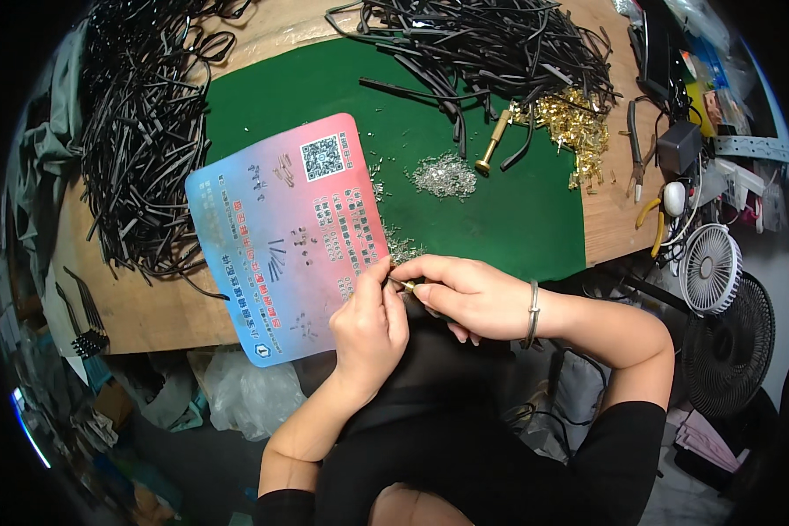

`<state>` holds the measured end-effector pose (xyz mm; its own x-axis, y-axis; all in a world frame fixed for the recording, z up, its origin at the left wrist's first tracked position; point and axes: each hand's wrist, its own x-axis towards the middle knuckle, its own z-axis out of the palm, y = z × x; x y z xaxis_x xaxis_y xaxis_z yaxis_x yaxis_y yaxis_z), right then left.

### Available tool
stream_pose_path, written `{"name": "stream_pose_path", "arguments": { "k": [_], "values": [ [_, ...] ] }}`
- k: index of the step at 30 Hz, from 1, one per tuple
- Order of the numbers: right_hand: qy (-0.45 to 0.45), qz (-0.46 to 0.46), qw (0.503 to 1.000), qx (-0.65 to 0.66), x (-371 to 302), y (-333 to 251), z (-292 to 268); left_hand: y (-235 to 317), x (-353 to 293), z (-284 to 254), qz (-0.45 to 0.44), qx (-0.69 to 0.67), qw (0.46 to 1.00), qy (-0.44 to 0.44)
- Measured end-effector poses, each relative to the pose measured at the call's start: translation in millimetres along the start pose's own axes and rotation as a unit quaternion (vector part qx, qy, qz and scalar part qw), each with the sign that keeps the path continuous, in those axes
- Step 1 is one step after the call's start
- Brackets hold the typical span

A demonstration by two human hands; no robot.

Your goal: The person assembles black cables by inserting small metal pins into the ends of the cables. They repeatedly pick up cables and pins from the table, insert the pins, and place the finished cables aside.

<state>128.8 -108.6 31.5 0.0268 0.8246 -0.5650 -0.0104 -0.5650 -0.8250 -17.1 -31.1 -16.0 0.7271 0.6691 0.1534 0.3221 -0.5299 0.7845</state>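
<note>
Both hands meet at the near edge of the green mat point(272, 88), over the corner of a blue-and-pink printed sheet point(324, 263). My left hand point(368, 329) is closed, thumb and forefinger pinching something small that the fingers mostly hide. From the other side, my right hand point(473, 294) is closed around a slim brass-coloured tool point(408, 286), its end touching the left fingertips. Just beyond the fingers lie scattered tiny silver screws point(403, 248), and a larger pile of small silver parts point(445, 177) sits farther off. Several little metal parts point(276, 260) rest on the sheet.
Black strips like eyeglass arms point(140, 149) heap at left, with another heap point(500, 44) at the back. A brass-coloured tool point(496, 140) lies near gold-coloured parts point(570, 123). Pliers point(636, 149), a white fan point(710, 267) and a black fan point(729, 346) are at right.
</note>
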Motion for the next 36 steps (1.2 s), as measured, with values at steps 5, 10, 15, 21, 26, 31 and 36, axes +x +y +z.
{"name": "stream_pose_path", "arguments": {
  "k": [5, 10, 15, 21, 26, 31, 36],
  "values": [
    [-0.031, 0.034, 0.998, 0.043, 0.8, -8.3, -0.8, -1.1, 3.4, -2.3, -0.003, -0.015, 1.000, -0.020],
    [-0.001, 0.018, 1.000, 0.010, 2.0, -9.0, 2.7, -2.6, 5.0, -5.6, 0.011, -0.016, 0.999, -0.029],
    [0.080, -0.118, 0.973, -0.183, 4.4, 20.6, 13.4, -2.6, 5.1, -5.2, 0.012, -0.019, 0.999, -0.032],
    [0.024, 0.021, 0.958, -0.286, -5.7, -15.4, 13.4, -1.8, 5.2, -4.8, 0.011, -0.007, 1.000, -0.026],
    [0.104, -0.077, 0.960, -0.247, -17.7, 8.1, 6.2, 7.8, 16.5, -12.5, -0.180, -0.225, 0.948, -0.133],
    [0.190, -0.080, 0.955, -0.211, -39.0, 15.3, -12.4, 16.3, 30.1, -18.1, -0.345, -0.471, 0.774, -0.247],
    [0.166, -0.094, 0.981, 0.044, -21.3, 12.4, -30.3, 25.0, 26.6, -22.8, -0.315, -0.495, 0.749, -0.307]
  ]
}}
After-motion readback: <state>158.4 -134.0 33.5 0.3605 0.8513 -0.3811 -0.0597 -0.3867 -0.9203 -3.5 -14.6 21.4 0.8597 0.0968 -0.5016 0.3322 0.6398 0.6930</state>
